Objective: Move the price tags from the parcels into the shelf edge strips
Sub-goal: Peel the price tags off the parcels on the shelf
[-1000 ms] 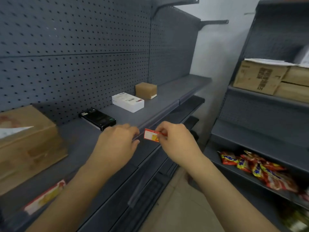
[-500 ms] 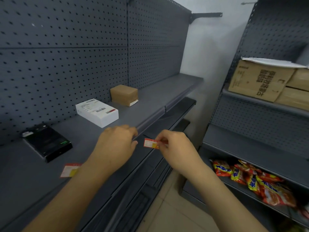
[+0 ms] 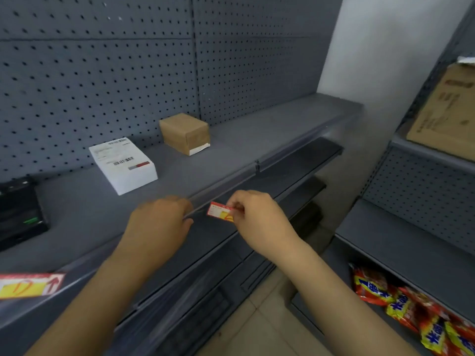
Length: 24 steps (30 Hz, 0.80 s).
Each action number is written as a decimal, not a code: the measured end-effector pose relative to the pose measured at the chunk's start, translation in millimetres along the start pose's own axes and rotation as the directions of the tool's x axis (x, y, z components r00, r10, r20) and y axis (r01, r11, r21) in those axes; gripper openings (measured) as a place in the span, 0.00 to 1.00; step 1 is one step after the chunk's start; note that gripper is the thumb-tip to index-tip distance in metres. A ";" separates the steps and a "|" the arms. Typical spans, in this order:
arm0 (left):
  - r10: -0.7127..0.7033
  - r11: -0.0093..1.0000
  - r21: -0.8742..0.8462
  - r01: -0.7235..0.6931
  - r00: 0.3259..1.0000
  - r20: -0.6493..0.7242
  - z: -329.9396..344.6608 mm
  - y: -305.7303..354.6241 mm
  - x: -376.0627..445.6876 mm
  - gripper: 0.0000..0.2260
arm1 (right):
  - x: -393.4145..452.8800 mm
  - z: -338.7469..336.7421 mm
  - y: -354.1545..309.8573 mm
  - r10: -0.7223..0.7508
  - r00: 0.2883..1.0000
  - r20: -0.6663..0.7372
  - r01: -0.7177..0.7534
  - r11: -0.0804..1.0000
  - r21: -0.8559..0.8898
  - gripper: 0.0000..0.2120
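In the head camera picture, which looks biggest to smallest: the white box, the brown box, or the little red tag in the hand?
1. white box
2. brown box, though it sits farther back
3. red tag, pinched by the right hand

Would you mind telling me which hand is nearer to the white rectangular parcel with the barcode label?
Left. The left hand rests at the shelf edge just below the white rectangular parcel; the right hand pinches the red-and-yellow price tag farther right.

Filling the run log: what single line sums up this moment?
right hand: pinches price tag | left hand: on shelf edge strip | tag: not inserted
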<state>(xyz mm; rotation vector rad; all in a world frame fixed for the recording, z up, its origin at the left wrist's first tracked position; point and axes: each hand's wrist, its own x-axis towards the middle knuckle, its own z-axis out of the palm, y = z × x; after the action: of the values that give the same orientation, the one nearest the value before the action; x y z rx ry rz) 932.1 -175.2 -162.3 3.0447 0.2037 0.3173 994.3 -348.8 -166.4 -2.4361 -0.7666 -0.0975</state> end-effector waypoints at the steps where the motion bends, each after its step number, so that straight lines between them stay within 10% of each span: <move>1: -0.041 0.999 0.001 0.041 0.999 0.003 2.2 0.0 1.1 0.07 | 7.5 1.3 5.5 -0.019 1.000 0.021 0.019 1.000 0.009 0.07; 24: -0.304 0.932 0.221 0.287 0.952 0.044 47.1 -21.8 20.8 0.16 | 136.6 67.5 4.2 -0.340 0.903 0.261 0.289 0.933 0.216 0.04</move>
<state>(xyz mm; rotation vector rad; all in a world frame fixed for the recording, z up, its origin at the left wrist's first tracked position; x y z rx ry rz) 959.5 -153.6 -206.0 3.1578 0.7277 0.1645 1103.6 -245.9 -192.8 -2.1675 -1.2484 0.2071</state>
